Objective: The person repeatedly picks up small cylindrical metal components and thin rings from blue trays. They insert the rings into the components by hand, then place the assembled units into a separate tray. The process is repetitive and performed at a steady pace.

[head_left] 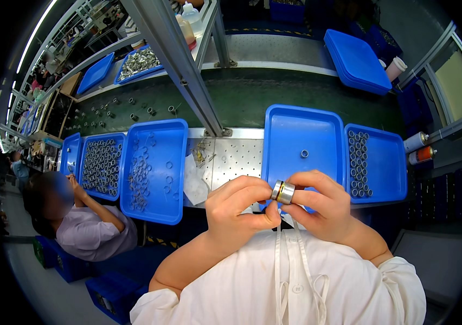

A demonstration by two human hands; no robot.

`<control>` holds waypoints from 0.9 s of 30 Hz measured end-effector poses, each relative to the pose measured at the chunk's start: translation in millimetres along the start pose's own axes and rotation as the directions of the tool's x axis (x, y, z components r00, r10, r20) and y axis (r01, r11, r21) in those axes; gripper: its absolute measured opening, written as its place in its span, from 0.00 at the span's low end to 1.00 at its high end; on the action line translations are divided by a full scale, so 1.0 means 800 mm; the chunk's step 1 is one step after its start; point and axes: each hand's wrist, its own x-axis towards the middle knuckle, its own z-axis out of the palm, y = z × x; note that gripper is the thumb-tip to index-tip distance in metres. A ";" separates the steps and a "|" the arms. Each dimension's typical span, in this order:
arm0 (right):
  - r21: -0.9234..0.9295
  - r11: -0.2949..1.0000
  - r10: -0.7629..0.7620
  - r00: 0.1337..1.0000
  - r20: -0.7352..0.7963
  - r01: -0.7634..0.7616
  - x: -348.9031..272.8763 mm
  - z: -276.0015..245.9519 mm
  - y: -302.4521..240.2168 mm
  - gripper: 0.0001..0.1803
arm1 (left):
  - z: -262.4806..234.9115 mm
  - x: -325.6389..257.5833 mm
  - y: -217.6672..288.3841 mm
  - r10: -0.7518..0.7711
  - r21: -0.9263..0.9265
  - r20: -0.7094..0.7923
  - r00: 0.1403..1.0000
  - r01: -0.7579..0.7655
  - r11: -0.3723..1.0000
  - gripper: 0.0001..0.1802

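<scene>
Above the near edge of the desk (231, 157), close to the person's chest, both hands meet around a small metal ring (283, 192). The left hand (239, 208) pinches it from the left, thumb underneath and fingers curled over the top; the right hand (320, 203) closes on its other side with fingertips wrapped round the rim. Held between the two like this, lifted clear of the trays, the ring sits where the eyes can look straight down on it, and each hand can steady or turn one end; that seems to be the reason for the grip.

The ring is a short, silvery cylinder with a polished outer face and a thin brass-coloured band running round it near the left end. Its bore is hidden by the fingers.

Just beyond the hands lies a blue tray (288, 130) that holds one lone ring (304, 154). To its right, a second blue tray (391, 168) carries similar rings stood in neat columns (358, 162) along its left side. Left of the perforated metal plate, another blue tray (158, 189) holds loose thin rings, scattered, within reach of the left hand. Further left, a co-worker (87, 222) sits at a tray packed with rings (102, 165).
</scene>
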 end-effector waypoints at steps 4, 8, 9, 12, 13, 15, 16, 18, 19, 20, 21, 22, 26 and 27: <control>-0.076 0.992 -0.099 0.995 0.016 0.100 0.004 -0.001 0.003 0.17 | 0.000 0.002 -0.001 -0.072 -0.071 0.017 0.997 0.073 0.995 0.09; -0.110 0.970 -0.213 0.975 0.055 0.218 0.008 -0.003 0.007 0.18 | -0.001 0.001 -0.003 -0.123 -0.092 0.052 0.991 0.127 0.988 0.10; -0.117 0.965 -0.229 0.971 0.070 0.236 0.008 -0.004 0.008 0.18 | -0.001 0.000 -0.004 -0.116 -0.084 0.048 0.992 0.119 0.989 0.10; -0.093 0.974 -0.207 0.978 0.018 0.208 0.009 -0.001 0.007 0.16 | 0.001 -0.002 -0.004 -0.071 -0.037 0.016 0.997 0.072 0.997 0.10; -0.032 0.991 -0.127 0.992 0.005 0.127 0.007 0.001 0.006 0.17 | 0.002 -0.002 -0.004 -0.042 -0.006 -0.006 0.999 0.042 0.999 0.10; 0.088 0.996 0.035 0.999 -0.005 -0.034 0.003 0.002 0.004 0.18 | 0.003 -0.002 -0.005 0.005 0.022 -0.031 0.999 -0.004 1.000 0.10; 0.074 0.997 0.030 1.000 -0.009 -0.029 0.002 0.003 0.005 0.17 | 0.004 -0.002 -0.007 0.021 0.020 -0.036 0.999 -0.021 1.000 0.10; 0.045 0.999 0.024 1.000 -0.018 -0.023 -0.001 0.004 0.009 0.17 | 0.004 0.000 -0.007 -0.010 -0.025 -0.009 1.000 0.010 1.000 0.10; 0.022 1.000 0.002 1.000 -0.020 -0.002 0.001 0.003 0.009 0.17 | 0.001 0.003 -0.005 -0.056 -0.064 0.023 0.998 0.058 0.996 0.09; 0.003 1.000 -0.019 1.000 -0.020 0.019 0.003 0.003 0.010 0.17 | -0.001 0.004 -0.004 -0.104 -0.100 0.056 0.993 0.109 0.989 0.09; -0.017 0.999 -0.040 0.999 -0.019 0.039 0.004 0.003 0.010 0.17 | -0.001 0.001 -0.006 -0.168 -0.173 0.067 0.984 0.177 0.969 0.09; -0.033 0.998 -0.057 0.998 -0.005 0.057 0.005 0.003 0.009 0.17 | 0.000 -0.002 -0.009 -0.230 -0.245 0.083 0.970 0.244 0.938 0.09; -0.074 0.991 -0.112 0.993 0.032 0.114 0.005 0.002 0.010 0.16 | -0.003 -0.002 -0.011 -0.286 -0.285 0.132 0.949 0.312 0.906 0.08; -0.078 0.989 -0.122 0.992 0.036 0.125 0.004 0.002 0.011 0.16 | -0.004 -0.001 -0.009 -0.272 -0.264 0.127 0.954 0.297 0.918 0.08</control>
